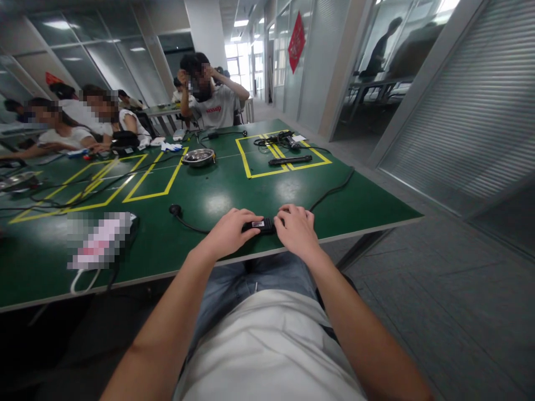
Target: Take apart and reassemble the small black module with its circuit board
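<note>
A black power adapter (264, 225) with a white label lies at the near edge of the green table. Its left end is between the thumb and fingers of my left hand (233, 233). My right hand (297, 229) is closed at the adapter's right end, with bent fingers that partly hide the grip. From the left side, a black cord runs out to a round plug (175, 210) on the tabletop. Another black cable (332, 190) leaves from behind my right hand and curves toward the table's right edge.
Yellow tape outlines hold tangled black cables (276, 140) and a black bar-shaped thing (290, 161). Farther left stands a round metal bowl (199, 157). A blurred pink-white object (102, 239) lies near the front edge. Several people sit around the tables, one across from me.
</note>
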